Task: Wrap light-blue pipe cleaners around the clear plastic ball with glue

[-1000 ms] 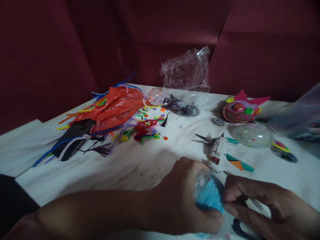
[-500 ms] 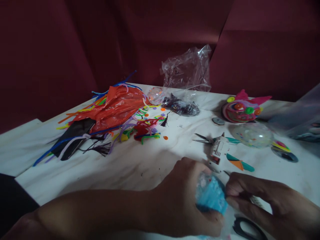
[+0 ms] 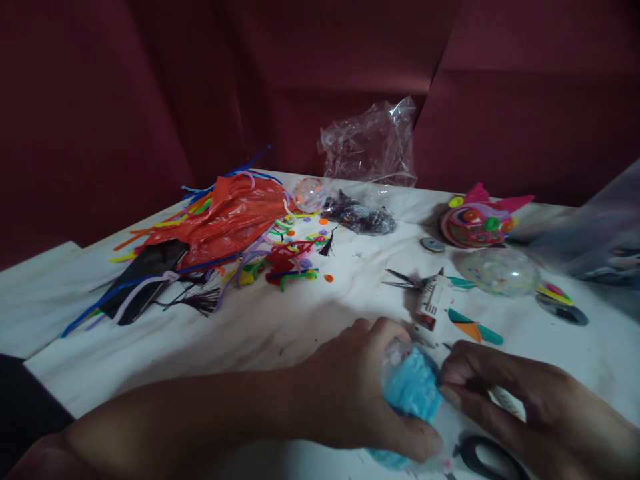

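Left hand [image 3: 350, 393] grips clear ball [image 3: 410, 390], blue fluff inside; right hand [image 3: 520, 407] pinching.

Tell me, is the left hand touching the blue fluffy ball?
Touching. The head view shows the left hand wrapped around the blue fluffy ball, fingers and thumb pressed on it with no gap.

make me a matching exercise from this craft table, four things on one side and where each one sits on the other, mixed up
Things:
1. blue fluffy ball
2. orange plastic sheet
3. clear crumpled bag
4. black scissors handle

Places:
A. far edge of the table, by the red wall
B. under the right hand, nearest edge
C. held in the left hand
D. left side, on the pipe cleaners

Pairs: 1-C, 2-D, 3-A, 4-B
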`<state>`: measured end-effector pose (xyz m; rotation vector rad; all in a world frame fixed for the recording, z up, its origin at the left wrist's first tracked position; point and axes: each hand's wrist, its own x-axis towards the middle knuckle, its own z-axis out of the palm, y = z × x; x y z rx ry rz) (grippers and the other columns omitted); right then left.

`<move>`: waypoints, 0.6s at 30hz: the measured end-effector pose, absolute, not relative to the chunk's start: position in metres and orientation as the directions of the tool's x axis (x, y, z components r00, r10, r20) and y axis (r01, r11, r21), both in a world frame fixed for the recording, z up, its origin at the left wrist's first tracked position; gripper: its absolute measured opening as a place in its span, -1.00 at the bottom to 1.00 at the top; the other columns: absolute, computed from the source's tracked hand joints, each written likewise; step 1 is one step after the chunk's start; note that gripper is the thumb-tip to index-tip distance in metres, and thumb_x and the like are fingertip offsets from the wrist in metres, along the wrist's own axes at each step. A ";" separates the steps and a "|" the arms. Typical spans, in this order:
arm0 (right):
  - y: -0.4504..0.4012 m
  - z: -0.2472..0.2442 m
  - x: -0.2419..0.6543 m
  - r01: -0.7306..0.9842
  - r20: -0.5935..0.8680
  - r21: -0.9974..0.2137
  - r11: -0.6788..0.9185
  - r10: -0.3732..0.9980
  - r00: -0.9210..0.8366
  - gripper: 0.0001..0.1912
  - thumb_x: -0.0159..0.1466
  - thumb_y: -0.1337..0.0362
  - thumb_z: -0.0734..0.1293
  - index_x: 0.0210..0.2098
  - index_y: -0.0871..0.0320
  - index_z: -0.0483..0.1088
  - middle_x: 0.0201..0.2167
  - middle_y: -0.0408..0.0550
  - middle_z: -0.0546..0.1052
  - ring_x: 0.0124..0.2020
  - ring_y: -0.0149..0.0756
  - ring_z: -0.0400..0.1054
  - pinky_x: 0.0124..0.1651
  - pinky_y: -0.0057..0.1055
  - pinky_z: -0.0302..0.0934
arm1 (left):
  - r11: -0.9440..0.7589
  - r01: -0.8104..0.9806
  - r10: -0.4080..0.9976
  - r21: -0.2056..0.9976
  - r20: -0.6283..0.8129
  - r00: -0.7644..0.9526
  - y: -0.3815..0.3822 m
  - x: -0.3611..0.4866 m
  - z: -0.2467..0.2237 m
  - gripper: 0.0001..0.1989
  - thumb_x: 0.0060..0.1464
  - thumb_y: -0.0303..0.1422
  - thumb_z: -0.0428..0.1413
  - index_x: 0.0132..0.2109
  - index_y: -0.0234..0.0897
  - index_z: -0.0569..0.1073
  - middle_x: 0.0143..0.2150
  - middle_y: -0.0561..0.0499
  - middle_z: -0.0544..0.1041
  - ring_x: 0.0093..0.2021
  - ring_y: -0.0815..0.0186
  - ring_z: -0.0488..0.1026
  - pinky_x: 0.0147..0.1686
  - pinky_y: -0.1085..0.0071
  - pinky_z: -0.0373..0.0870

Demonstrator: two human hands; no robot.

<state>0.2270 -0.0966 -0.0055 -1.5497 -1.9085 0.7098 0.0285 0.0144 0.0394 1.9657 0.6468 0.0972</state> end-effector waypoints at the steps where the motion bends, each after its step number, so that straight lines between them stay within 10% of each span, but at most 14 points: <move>1: -0.095 -0.003 0.225 0.679 0.150 -0.698 0.228 0.974 -0.172 -0.69 0.49 0.13 0.06 -0.29 0.17 0.21 -0.40 -0.19 0.28 -0.43 -0.43 0.22 -0.45 -0.69 0.15 | -0.347 0.399 0.464 0.849 -0.215 0.859 0.015 0.028 0.040 -0.33 -0.32 -0.23 0.25 0.02 -0.19 0.25 -0.01 -0.07 0.32 -0.10 0.12 0.31 -0.17 0.20 0.31; 8: -0.093 -0.004 0.224 0.702 0.163 -0.668 0.247 0.969 -0.186 -0.71 0.46 0.16 0.09 -0.30 0.19 0.22 -0.41 -0.16 0.28 -0.44 -0.42 0.23 -0.47 -0.68 0.17 | -0.324 0.378 0.488 0.867 -0.189 0.852 0.014 0.028 0.040 -0.43 -0.24 -0.27 0.21 -0.02 -0.24 0.26 -0.09 -0.08 0.35 -0.06 0.10 0.29 -0.20 0.23 0.32; 18: -0.096 0.000 0.236 0.828 0.334 -0.556 -0.071 0.894 0.300 -0.56 0.25 -0.09 0.30 -0.37 0.22 0.38 -0.57 -0.07 0.25 -0.49 -0.24 0.26 -0.47 -0.58 0.28 | -0.264 0.313 0.525 0.912 -0.137 0.840 0.013 0.026 0.036 -0.37 -0.32 -0.33 0.24 0.00 -0.23 0.29 -0.12 -0.05 0.38 -0.04 0.08 0.29 -0.17 0.24 0.31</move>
